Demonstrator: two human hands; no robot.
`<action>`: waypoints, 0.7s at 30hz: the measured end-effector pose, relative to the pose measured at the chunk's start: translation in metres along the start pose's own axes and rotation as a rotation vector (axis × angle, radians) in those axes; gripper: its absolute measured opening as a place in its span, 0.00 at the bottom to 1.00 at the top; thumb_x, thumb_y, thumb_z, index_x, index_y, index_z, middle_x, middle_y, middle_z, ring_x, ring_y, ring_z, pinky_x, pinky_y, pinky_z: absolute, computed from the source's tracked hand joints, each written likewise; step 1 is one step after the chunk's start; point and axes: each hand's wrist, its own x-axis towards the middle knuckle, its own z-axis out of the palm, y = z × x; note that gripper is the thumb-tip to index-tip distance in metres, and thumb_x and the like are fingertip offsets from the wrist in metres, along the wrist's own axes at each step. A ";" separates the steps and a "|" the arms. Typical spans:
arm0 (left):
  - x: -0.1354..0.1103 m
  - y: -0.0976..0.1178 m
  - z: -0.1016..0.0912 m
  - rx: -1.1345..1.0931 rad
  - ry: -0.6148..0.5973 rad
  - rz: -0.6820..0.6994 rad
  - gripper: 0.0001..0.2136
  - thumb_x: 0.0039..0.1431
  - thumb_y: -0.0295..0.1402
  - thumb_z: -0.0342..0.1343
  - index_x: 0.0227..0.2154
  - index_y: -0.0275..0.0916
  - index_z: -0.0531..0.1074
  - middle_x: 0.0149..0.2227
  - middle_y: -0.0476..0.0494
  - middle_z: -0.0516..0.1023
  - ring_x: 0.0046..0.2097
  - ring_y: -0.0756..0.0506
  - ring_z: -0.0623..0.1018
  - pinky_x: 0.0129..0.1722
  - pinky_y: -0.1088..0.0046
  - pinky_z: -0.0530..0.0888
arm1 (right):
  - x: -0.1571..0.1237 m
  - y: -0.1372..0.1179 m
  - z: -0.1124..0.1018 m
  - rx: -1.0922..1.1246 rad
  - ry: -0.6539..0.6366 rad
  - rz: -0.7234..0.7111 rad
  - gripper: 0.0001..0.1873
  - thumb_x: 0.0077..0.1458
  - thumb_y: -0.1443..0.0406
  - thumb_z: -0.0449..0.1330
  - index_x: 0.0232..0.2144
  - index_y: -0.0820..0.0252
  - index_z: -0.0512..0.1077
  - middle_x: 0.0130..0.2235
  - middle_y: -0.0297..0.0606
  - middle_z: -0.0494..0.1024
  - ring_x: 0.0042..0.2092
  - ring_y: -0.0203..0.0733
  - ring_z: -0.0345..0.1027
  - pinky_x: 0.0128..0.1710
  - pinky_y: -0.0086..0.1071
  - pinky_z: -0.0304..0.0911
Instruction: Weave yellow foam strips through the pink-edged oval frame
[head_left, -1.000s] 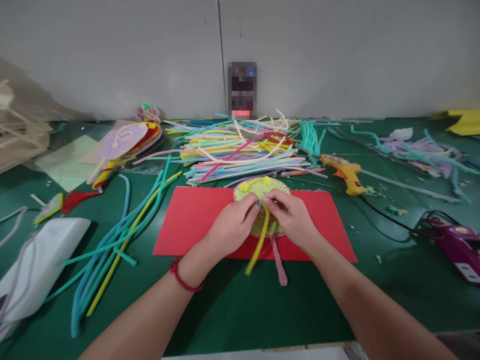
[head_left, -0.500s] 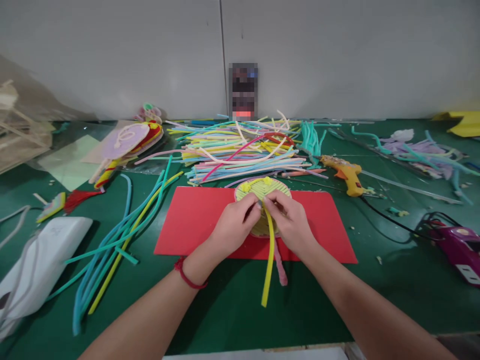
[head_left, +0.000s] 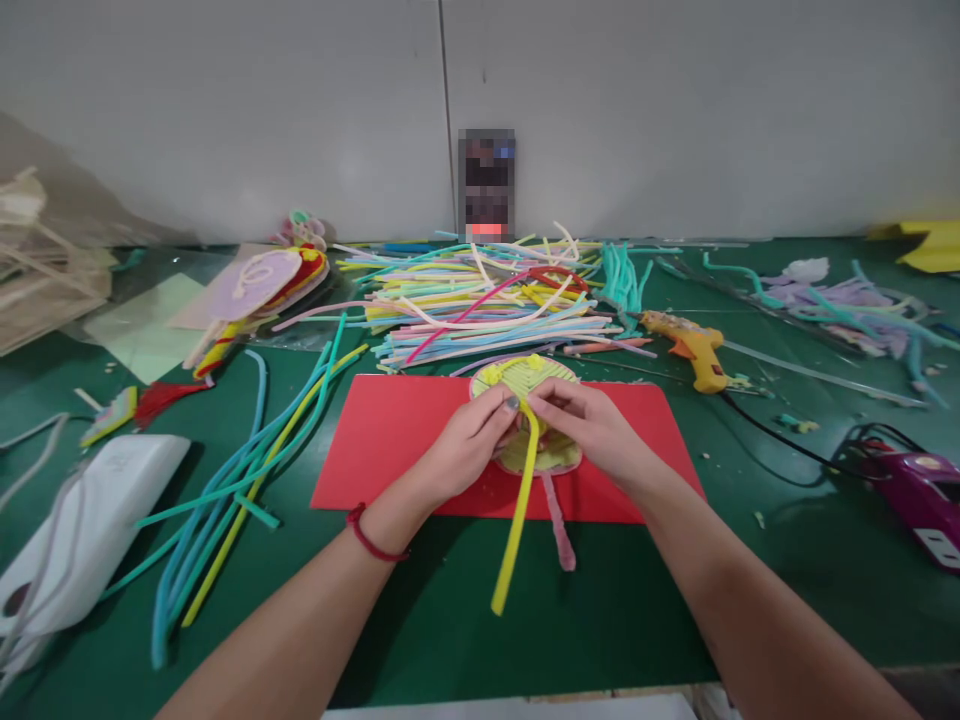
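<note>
A yellow pipe cleaner has its upper end pinched between the fingertips of my left hand and my right hand; its free end hangs toward me, slanting left. Directly beneath my fingers lies a round yellow-green fan with a pink rim and small yellow pieces stuck along its top. Its pink handle points toward me. My hands cover the middle of the fan. Under it is a red rectangular sheet on the green table.
Behind the fan lies a heap of coloured pipe cleaners. A yellow glue gun is at right, its cord running toward a purple device. Blue, green and yellow pipe cleaners and a white power strip lie at left. A blurred phone-like object leans on the wall.
The yellow pipe cleaner's free end has swung left. My right fingers have shifted slightly right and spread a little, and more of the fan's lower part shows.
</note>
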 end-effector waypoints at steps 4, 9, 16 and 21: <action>0.001 -0.002 0.000 0.073 0.084 0.055 0.12 0.62 0.36 0.40 0.24 0.38 0.57 0.23 0.53 0.59 0.24 0.53 0.60 0.25 0.76 0.61 | 0.001 0.001 0.001 0.031 0.016 0.004 0.14 0.51 0.54 0.56 0.26 0.59 0.67 0.24 0.31 0.67 0.26 0.33 0.63 0.25 0.26 0.62; 0.001 -0.002 0.000 0.038 0.112 0.047 0.13 0.63 0.38 0.37 0.27 0.38 0.60 0.22 0.52 0.61 0.24 0.52 0.63 0.25 0.76 0.63 | 0.003 0.004 0.002 -0.005 0.093 -0.038 0.13 0.47 0.55 0.60 0.28 0.59 0.68 0.25 0.31 0.70 0.24 0.32 0.64 0.24 0.27 0.63; 0.001 -0.001 -0.004 0.318 0.119 0.030 0.11 0.62 0.36 0.40 0.26 0.39 0.58 0.24 0.52 0.60 0.26 0.52 0.62 0.27 0.76 0.62 | 0.004 0.009 0.002 -0.135 0.132 -0.133 0.10 0.50 0.57 0.58 0.29 0.59 0.68 0.29 0.34 0.71 0.29 0.35 0.65 0.27 0.29 0.63; 0.002 0.000 -0.005 0.398 0.058 0.027 0.11 0.63 0.35 0.37 0.26 0.39 0.56 0.23 0.52 0.61 0.26 0.52 0.63 0.27 0.76 0.62 | 0.001 0.008 -0.001 -0.268 0.058 -0.139 0.12 0.57 0.58 0.49 0.29 0.58 0.65 0.28 0.33 0.67 0.30 0.35 0.61 0.28 0.28 0.61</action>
